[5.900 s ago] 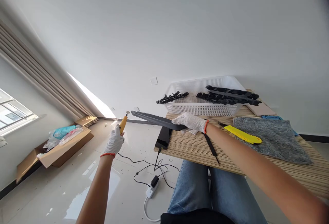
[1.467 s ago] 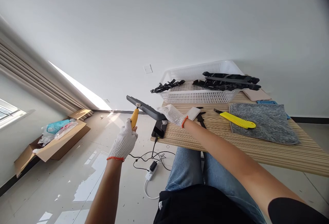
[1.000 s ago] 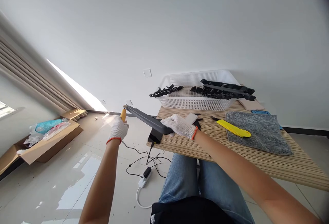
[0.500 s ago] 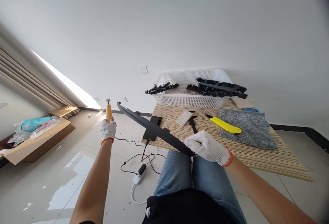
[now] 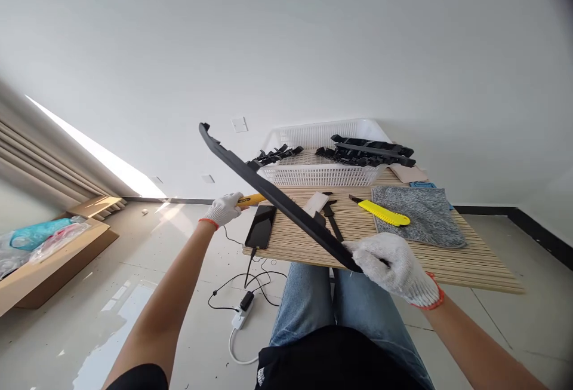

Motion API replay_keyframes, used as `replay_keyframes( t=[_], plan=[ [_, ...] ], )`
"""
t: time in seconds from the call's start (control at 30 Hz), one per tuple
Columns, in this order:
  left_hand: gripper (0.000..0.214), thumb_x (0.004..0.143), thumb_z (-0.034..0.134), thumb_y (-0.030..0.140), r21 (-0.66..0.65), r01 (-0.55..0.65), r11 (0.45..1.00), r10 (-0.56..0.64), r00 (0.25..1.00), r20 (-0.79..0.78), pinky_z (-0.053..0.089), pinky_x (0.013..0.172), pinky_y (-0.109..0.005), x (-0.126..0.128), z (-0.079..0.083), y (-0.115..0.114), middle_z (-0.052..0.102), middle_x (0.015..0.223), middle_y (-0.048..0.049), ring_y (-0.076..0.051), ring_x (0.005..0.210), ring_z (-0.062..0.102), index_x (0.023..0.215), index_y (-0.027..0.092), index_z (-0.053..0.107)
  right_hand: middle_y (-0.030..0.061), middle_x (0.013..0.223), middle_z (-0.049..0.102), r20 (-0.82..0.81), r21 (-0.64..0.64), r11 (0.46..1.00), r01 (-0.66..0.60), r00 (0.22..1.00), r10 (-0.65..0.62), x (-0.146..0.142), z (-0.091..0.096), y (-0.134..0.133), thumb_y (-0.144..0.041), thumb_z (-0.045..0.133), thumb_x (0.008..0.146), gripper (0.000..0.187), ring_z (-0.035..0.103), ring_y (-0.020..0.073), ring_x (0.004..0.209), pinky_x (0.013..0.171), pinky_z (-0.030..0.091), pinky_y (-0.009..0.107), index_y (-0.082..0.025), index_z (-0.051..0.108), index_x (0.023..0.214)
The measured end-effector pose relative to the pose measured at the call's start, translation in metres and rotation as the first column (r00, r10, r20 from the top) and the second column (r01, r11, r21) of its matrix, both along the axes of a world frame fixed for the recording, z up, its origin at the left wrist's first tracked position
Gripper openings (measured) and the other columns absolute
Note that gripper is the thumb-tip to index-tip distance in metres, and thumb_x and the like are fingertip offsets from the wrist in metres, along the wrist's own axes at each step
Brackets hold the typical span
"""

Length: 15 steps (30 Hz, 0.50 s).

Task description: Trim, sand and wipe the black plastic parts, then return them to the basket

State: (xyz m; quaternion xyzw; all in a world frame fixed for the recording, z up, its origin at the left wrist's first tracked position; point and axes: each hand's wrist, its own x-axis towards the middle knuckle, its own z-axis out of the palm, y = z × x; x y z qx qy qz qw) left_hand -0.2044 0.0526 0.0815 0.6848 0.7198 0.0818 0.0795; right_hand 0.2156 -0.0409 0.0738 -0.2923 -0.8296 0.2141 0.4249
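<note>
Basket (image 5: 322,176) is our datum: white slotted plastic, on table (image 5: 474,269), near the wall. Our right hand (image 5: 390,263), in a white knit glove with orange cuff, has fingers closed around the lower end of a long dark strip (image 5: 290,207). Strip is up in the air in front of basket, slanted: lower end front-right of basket and close to us, far end up past basket's left side. Our left hand (image 5: 224,209), same glove, is wrapped around a yellow tool (image 5: 250,200), front-left of basket, tool pointing right. Tool's tip is behind the strip, so we can't tell if the two touch.

In basket: small black part (image 5: 280,154) at left, poking over the rim; bigger stack of black parts (image 5: 373,151) at right, also over the rim. Front-left of basket: phone-like black slab (image 5: 260,227), cable in its near end. Straight in front: white block (image 5: 316,203), partly covered by strip, beside a black caliper-like tool (image 5: 331,218). Front-right: yellow cutter (image 5: 385,212) overlapping grey cloth (image 5: 421,215). Just right of basket: beige pad (image 5: 409,174). Floor, below and left of basket: white power strip (image 5: 242,317). Far left of basket: cardboard box (image 5: 67,261) holding plastic bags (image 5: 40,233).
</note>
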Motion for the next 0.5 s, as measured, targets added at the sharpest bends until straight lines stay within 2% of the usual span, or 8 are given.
replay_keyframes(
  t=[0.1,0.23,0.37,0.5],
  plan=[
    [0.033,0.086,0.060,0.034,-0.021,0.122,0.992,-0.124,0.988,-0.089,0.048,0.087,-0.033,0.028,-0.007,0.037,0.068,0.109,-0.0064,-0.025,0.103,0.061,0.117,0.024,0.066,-0.0041,0.045,0.042,-0.042,0.029,0.996,0.081,0.996,-0.080,0.011,-0.009,-0.007,-0.022,0.047,0.095,0.043,0.037,0.0086,0.040,0.043,0.030,0.024,-0.022,0.042,0.052],
    [0.038,0.085,0.060,0.027,-0.068,0.208,0.976,-0.216,0.967,-0.137,0.047,0.095,-0.036,0.058,-0.021,0.075,0.067,0.117,-0.0069,-0.026,0.112,0.059,0.123,0.025,0.065,-0.0044,0.046,0.043,-0.056,-0.058,0.980,0.191,0.979,-0.194,0.018,-0.029,-0.025,-0.021,0.046,0.096,0.042,0.037,0.0080,0.040,0.041,0.028,0.024,-0.021,0.041,0.054],
    [0.047,0.082,0.061,0.021,-0.051,0.214,0.976,-0.218,0.970,-0.110,0.047,0.098,-0.039,0.072,-0.032,0.091,0.066,0.124,-0.0086,-0.028,0.117,0.058,0.128,0.024,0.063,-0.0034,0.046,0.043,-0.067,-0.148,0.947,0.286,0.952,-0.298,0.022,-0.048,-0.041,-0.022,0.047,0.094,0.042,0.039,0.0092,0.042,0.043,0.029,0.025,-0.021,0.045,0.052],
    [0.044,0.076,0.067,0.023,0.012,0.177,0.984,-0.177,0.984,-0.022,0.047,0.102,-0.042,0.077,-0.031,0.095,0.068,0.119,-0.0117,-0.032,0.119,0.058,0.121,0.020,0.068,-0.0018,0.044,0.044,-0.094,-0.272,0.925,0.265,0.949,-0.300,0.033,-0.053,-0.045,-0.024,0.046,0.089,0.041,0.041,0.0112,0.041,0.042,0.032,0.026,-0.021,0.051,0.048]
  ],
)
